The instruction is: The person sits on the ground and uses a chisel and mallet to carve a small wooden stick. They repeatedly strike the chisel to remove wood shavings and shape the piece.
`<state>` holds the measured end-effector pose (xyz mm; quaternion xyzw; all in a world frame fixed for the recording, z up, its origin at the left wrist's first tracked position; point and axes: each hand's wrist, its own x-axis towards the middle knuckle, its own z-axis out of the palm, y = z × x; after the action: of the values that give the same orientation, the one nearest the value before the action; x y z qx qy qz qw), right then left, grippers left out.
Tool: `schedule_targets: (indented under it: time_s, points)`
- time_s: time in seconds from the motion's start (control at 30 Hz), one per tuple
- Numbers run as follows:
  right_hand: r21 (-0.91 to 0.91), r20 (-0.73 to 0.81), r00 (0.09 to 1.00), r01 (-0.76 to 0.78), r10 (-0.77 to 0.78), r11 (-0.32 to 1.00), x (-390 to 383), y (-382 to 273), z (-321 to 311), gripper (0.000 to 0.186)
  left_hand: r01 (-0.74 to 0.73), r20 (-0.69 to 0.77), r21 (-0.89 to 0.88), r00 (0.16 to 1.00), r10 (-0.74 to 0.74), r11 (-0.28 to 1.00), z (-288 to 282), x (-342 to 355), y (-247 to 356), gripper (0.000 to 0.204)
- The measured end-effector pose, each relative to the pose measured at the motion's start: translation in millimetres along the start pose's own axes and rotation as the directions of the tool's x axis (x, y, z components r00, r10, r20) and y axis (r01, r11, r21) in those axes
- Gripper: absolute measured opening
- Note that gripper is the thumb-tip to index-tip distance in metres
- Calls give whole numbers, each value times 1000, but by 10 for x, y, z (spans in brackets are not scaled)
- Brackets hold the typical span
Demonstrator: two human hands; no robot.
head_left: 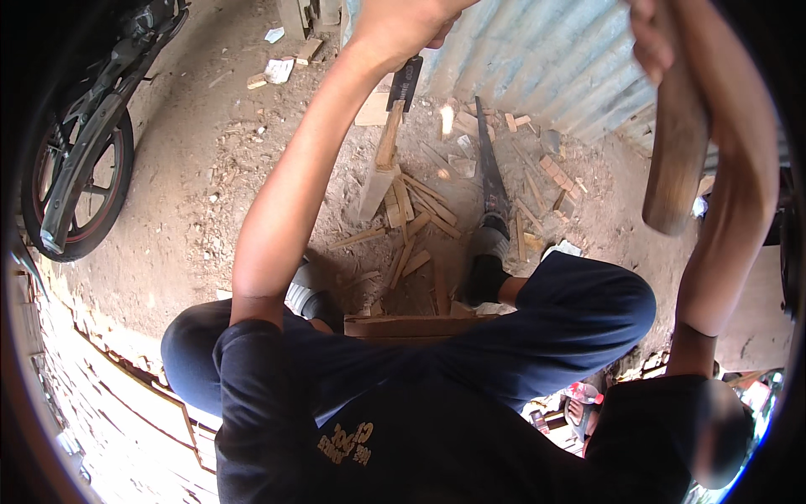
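Observation:
My left hand is at the top edge, partly cut off, with its fingers curled closed. What it holds is hidden. Just below its wrist shows a dark flat blade with pale lettering, touching the top of a narrow upright piece of wood. That piece meets a paler wood block on the ground. Raised at the upper right, my right hand grips a thick wooden club, whose rounded, wide end hangs down beside my forearm.
Split wood sticks lie scattered between my feet. A long dark tapered blade lies near my right shoe. Corrugated metal sheeting rises ahead. A motorcycle wheel stands at the left. Below me is a wooden board.

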<state>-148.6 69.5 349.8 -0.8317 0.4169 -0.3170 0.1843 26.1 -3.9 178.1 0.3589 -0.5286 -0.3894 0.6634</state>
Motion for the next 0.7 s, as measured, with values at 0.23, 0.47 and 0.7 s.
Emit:
schedule_targets:
  time_s: [0.23,0.47,0.7]
  points:
    - [-143,347,864,-334,363,932,-73,78,-7,38,74,-26,137,997,-71,988,101,-141,-69,15]
    - [-84,-133,985,103,-114,991,-71,125,31,42,48,-14,190,999,-46,981,3,-96,-74,26]
    - [-191,400,867,-239,298,952,-129,246,104,43,80,-18,229,997,-78,970,26,-237,-200,16]
